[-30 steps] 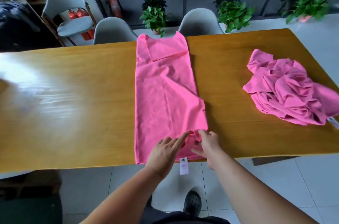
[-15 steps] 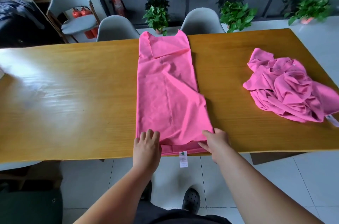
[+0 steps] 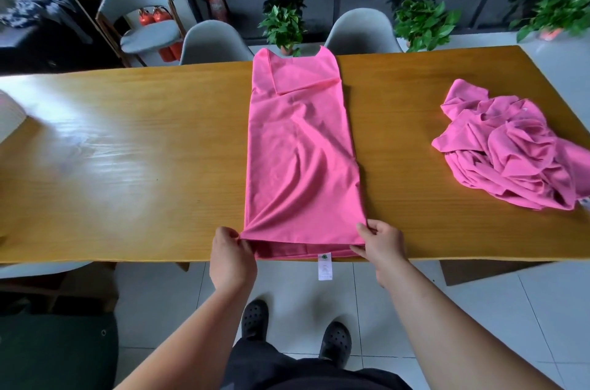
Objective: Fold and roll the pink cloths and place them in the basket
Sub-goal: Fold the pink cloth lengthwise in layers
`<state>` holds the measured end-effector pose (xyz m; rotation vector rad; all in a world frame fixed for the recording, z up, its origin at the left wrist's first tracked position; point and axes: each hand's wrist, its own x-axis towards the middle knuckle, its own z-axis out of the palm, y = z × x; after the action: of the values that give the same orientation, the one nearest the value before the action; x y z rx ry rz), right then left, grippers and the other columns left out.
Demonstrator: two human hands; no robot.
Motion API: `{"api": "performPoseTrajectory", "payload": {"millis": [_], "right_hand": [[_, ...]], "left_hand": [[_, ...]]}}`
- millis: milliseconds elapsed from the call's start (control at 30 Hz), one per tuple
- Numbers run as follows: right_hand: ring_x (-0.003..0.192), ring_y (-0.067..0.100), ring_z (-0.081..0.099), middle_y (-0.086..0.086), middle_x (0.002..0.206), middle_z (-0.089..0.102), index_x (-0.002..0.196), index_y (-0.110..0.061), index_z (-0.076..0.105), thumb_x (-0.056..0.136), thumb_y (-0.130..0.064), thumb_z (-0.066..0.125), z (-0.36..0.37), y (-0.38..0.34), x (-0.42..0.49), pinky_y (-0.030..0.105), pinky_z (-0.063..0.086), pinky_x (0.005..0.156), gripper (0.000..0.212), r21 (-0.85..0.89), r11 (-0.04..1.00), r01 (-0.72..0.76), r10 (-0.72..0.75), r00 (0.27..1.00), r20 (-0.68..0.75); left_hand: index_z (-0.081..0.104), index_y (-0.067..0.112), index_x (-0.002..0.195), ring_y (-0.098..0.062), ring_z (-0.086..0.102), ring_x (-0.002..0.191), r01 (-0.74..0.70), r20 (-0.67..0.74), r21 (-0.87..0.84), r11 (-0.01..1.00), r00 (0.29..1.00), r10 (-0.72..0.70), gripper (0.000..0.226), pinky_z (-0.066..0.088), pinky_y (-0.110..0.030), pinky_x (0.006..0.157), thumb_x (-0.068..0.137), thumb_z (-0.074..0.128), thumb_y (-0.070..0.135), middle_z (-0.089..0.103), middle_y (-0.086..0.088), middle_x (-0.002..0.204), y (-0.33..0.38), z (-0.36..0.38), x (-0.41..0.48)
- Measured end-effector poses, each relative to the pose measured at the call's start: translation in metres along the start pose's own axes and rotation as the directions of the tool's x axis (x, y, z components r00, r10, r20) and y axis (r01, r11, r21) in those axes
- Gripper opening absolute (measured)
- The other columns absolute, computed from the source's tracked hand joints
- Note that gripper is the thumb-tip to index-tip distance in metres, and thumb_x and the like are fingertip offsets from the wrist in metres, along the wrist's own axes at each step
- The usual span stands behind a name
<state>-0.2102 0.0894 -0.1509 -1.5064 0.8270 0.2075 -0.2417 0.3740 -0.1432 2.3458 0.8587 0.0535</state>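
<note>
1. The pink cloth (image 3: 300,150) lies flat in the middle of the wooden table (image 3: 127,150). It is folded into one long strip that runs from the near edge to the far edge.
2. The near end is turned over once, making a short fold right at the table's edge. A small white tag (image 3: 325,266) hangs down from it.
3. At the far end a corner flap is folded over on top. Soft wrinkles run down the strip.
4. The left hand (image 3: 231,257) has its fingers curled and pinches the left corner of the short fold.
5. The right hand (image 3: 381,249) pinches the right corner between thumb and fingers.
6. A messy pile of pink cloths (image 3: 510,147) sits on the right side of the table, well apart from the strip.
7. Grey chairs (image 3: 359,32) and green plants (image 3: 282,22) stand behind the table.
8. Two black shoes (image 3: 335,338) show on the tiled floor below.
</note>
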Motion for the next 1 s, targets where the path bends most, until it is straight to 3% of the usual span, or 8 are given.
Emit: {"api": "performPoseTrajectory", "payload": {"millis": [100, 200, 300, 400, 567, 667, 767, 1000], "right_hand": [[0.071, 0.019, 0.077, 0.003, 0.097, 0.077, 0.112, -0.009, 0.075, 0.095, -0.015, 0.077, -0.008, 0.004, 0.001, 0.036, 0.066, 0.067, 0.018, -0.135, 0.989, 0.055, -0.061, 0.997, -0.044], [0.062, 0.014, 0.075, 0.0, 0.088, 0.078, 0.106, -0.016, 0.076, 0.093, -0.018, 0.08, -0.014, 0.004, 0.003, 0.038, 0.066, 0.069, 0.014, -0.15, 0.982, 0.116, -0.128, 0.989, -0.073], [0.058, 0.014, 0.074, -0.005, 0.082, 0.077, 0.1, -0.018, 0.076, 0.092, -0.023, 0.081, -0.018, 0.008, 0.008, 0.042, 0.066, 0.07, 0.011, -0.326, 0.934, 0.145, -0.185, 0.978, -0.095], [0.062, 0.016, 0.075, -0.008, 0.085, 0.074, 0.102, -0.02, 0.073, 0.092, -0.022, 0.081, -0.023, 0.018, 0.011, 0.044, 0.066, 0.074, 0.013, -0.435, 0.892, 0.119, -0.159, 0.986, -0.057], [0.076, 0.014, 0.076, -0.01, 0.088, 0.078, 0.101, -0.027, 0.075, 0.089, -0.03, 0.081, -0.028, 0.03, 0.007, 0.044, 0.065, 0.077, 0.014, -0.442, 0.878, 0.183, -0.231, 0.971, -0.057], [0.074, 0.015, 0.074, -0.01, 0.082, 0.077, 0.096, -0.025, 0.073, 0.087, -0.036, 0.084, -0.029, 0.029, 0.005, 0.039, 0.063, 0.073, 0.017, -0.464, 0.872, 0.157, -0.236, 0.965, -0.117], [0.076, 0.018, 0.07, -0.011, 0.077, 0.07, 0.094, -0.025, 0.072, 0.086, -0.035, 0.085, -0.03, 0.024, 0.001, 0.029, 0.05, 0.067, 0.018, -0.573, 0.806, 0.152, -0.253, 0.962, -0.101], [0.075, 0.025, 0.062, -0.003, 0.073, 0.069, 0.077, -0.023, 0.07, 0.09, -0.04, 0.08, -0.024, 0.021, -0.005, 0.026, 0.04, 0.062, 0.024, -0.7, 0.709, 0.087, -0.222, 0.969, -0.105]], "left_hand": [[0.047, 0.024, 0.094, -0.024, 0.058, 0.073, 0.048, 0.016, 0.105, 0.993, 0.999, -0.05, 0.01, 0.043, -0.037, 0.058, 0.103, 0.051, 0.026, 0.062, 0.001, 0.088, -0.014, -0.001, -0.001], [0.045, 0.027, 0.098, -0.024, 0.057, 0.066, 0.008, -0.03, 0.108, 0.994, 1.0, -0.005, 0.008, 0.039, -0.035, 0.054, 0.105, 0.044, 0.024, 0.061, 0.004, 0.079, -0.017, -0.004, -0.007], [0.043, 0.025, 0.1, -0.026, 0.057, 0.066, 0.062, 0.024, 0.15, 0.987, 0.997, -0.067, 0.004, 0.042, -0.036, 0.057, 0.102, 0.044, 0.022, 0.062, 0.0, 0.08, -0.02, -0.002, -0.01], [0.048, 0.022, 0.103, -0.027, 0.054, 0.066, 0.067, 0.036, 0.133, 0.989, 0.997, -0.072, 0.002, 0.04, -0.035, 0.058, 0.103, 0.049, 0.022, 0.06, -0.002, 0.08, -0.023, -0.002, -0.012], [0.05, 0.031, 0.107, -0.03, 0.059, 0.068, -0.007, -0.037, 0.062, 0.998, 0.999, 0.009, 0.01, 0.037, -0.034, 0.054, 0.105, 0.047, 0.021, 0.063, 0.002, 0.08, -0.023, -0.003, -0.018], [0.052, 0.026, 0.106, -0.026, 0.066, 0.069, 0.093, 0.01, -0.045, 0.995, 0.996, -0.093, 0.004, 0.047, -0.036, 0.058, 0.103, 0.053, 0.024, 0.068, 0.001, 0.082, -0.026, 0.001, -0.018], [0.053, 0.024, 0.098, -0.017, 0.074, 0.066, 0.249, 0.071, -0.166, 0.954, 0.968, -0.24, 0.008, 0.062, -0.042, 0.071, 0.099, 0.061, 0.026, 0.074, 0.001, 0.084, -0.031, 0.004, -0.017], [0.059, 0.025, 0.092, -0.012, 0.075, 0.063, 0.231, 0.088, -0.187, 0.955, 0.972, -0.218, 0.009, 0.062, -0.042, 0.066, 0.097, 0.067, 0.025, 0.075, 0.006, 0.077, -0.036, 0.003, -0.016]]}}
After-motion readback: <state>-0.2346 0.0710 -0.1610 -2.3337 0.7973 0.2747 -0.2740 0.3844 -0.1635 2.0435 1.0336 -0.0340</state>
